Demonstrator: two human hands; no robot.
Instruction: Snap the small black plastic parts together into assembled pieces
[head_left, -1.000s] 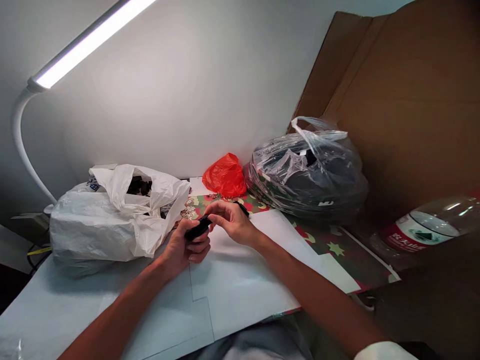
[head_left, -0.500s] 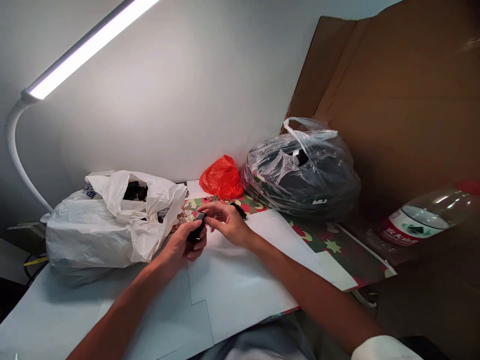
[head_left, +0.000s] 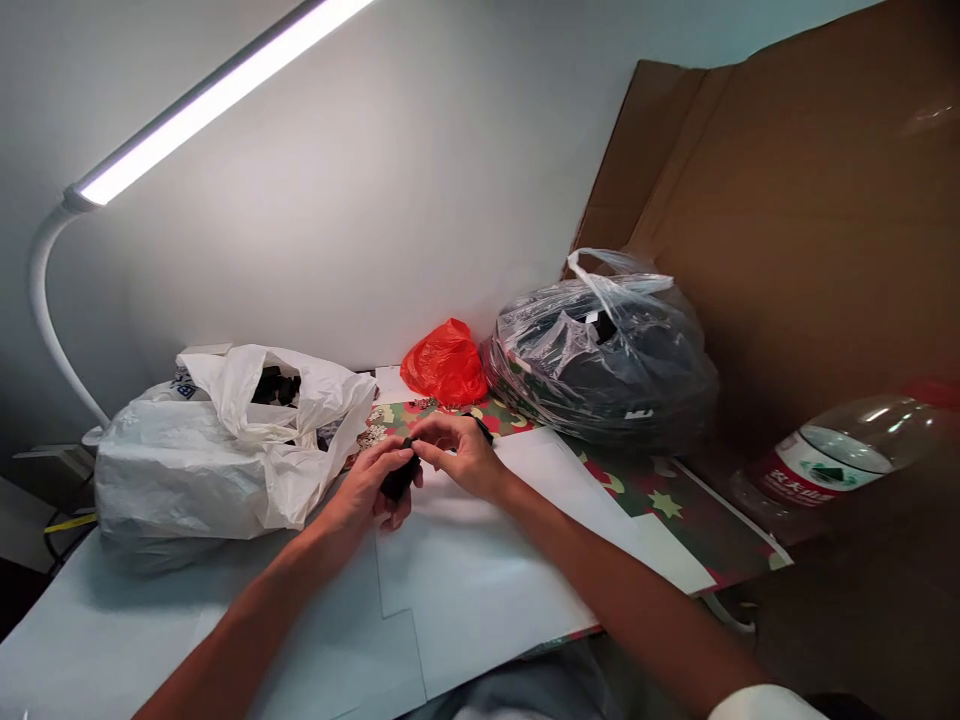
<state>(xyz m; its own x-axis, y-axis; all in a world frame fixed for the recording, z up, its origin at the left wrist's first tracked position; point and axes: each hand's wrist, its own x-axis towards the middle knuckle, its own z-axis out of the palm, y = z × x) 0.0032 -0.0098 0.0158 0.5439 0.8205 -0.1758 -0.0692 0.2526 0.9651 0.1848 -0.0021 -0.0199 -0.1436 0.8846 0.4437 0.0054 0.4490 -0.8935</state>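
Observation:
Over the white sheet, my left hand [head_left: 380, 480] is closed around a small black object [head_left: 397, 482], its thumb lying along the top. The object's exact kind is too small and too covered to tell. My right hand [head_left: 460, 455] meets it from the right, thumb and fingertips pinched at its upper end. Just behind the right hand lies another black piece [head_left: 478, 428], partly hidden by the fingers. Small pale metallic bits [head_left: 371, 436] are scattered on the patterned surface beyond my left hand.
A white plastic bag [head_left: 187, 470] holding black pieces stands left, under a lit lamp [head_left: 225, 105]. At the back are a red bag [head_left: 444, 365] and a large clear bag [head_left: 600, 360] of dark items. A bottle [head_left: 832, 460] and cardboard [head_left: 810, 200] are on the right.
The black object has turned in my left hand, so its grey top face no longer shows. My right fingertips have closed in on its upper end. The view has shifted slightly.

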